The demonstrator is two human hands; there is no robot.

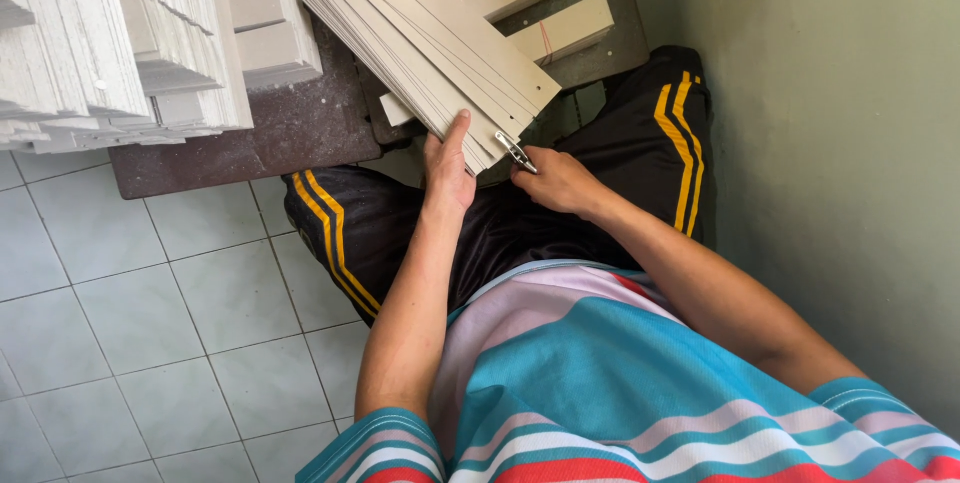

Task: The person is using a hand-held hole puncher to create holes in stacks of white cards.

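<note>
Left hand point(447, 168) grips the near end of a fanned stack of pale grey cardboard strips point(430, 38) on the dark worktable point(300, 133), thumb along its edge. Right hand point(560, 181) pinches a small metal clip point(516, 153) at the stack's corner. Step, judged: binding the stack; it calls for keeping the edges flush.

Wall point(830, 143) right, card stacks point(120, 33) left

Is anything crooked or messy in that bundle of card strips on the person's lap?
Slightly. The held stack of card strips is fanned, its edges stepped rather than flush. The left hand steadies its near end; the right hand holds a metal clip at the corner. Nothing looks torn or spilled.
</note>
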